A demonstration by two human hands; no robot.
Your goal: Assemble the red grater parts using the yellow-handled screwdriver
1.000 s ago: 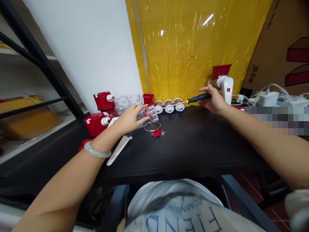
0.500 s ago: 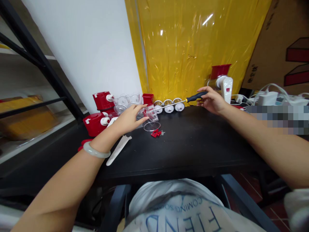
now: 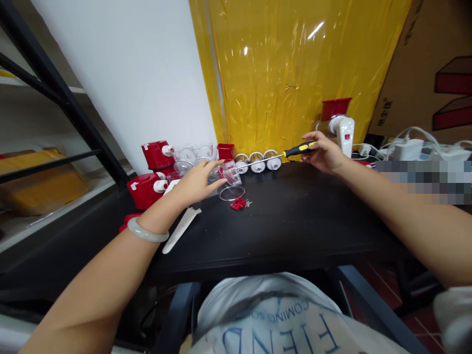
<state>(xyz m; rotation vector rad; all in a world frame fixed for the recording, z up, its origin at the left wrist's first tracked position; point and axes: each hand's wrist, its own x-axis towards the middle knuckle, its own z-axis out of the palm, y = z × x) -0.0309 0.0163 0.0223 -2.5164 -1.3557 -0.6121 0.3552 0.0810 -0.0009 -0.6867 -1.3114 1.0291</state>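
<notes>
- Left hand [image 3: 201, 179]: thumb and fingers closed on a clear housing [image 3: 233, 172], which sits left of centre toward the tabletop's [image 3: 295, 211] far edge.
- Right hand [image 3: 324, 153]: fingertips clamped on the handle end of a screwdriver [image 3: 299, 148]; shaft slants down leftward, tip at the clear housing.
- Three drums [image 3: 258, 163] in a row along the far edge, behind the shaft; red cup [image 3: 225, 150] just left of them.
- Red pieces [image 3: 238, 204] and screws [image 3: 248, 202] in a small heap, just nearer the front edge than the housing.
- White strip [image 3: 181, 230] slantwise below left wrist, toward front edge.
- Red hoppers [image 3: 144, 191] by the left far corner.
- White-handled grater [image 3: 345, 139] upright at far edge, beyond right hand.
</notes>
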